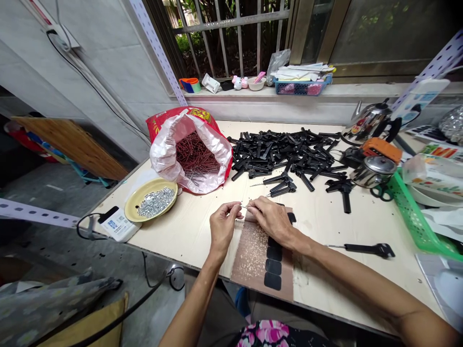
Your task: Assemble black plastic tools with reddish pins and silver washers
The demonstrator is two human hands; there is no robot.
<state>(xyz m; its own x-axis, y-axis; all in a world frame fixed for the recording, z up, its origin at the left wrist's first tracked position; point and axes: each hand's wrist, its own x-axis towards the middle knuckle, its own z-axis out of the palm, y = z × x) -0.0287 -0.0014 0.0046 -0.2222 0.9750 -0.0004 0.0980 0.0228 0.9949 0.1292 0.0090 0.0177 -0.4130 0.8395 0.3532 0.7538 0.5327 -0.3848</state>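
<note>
Both hands meet near the middle of the table, over the top of a brown board with a column of black pads. A thin metal rod spans the small gap between them. My left hand pinches near its left end. My right hand has its fingers closed round the other end, palm down. Beyond them lies a large heap of black plastic handles. One handle with a metal rod lies apart at the right. A yellow plate holds small silvery pieces.
A red and white sack of reddish screws or rods stands back left. At the right are a kettle, a steel pot, scissors and a green basket. A white box sits on the left edge.
</note>
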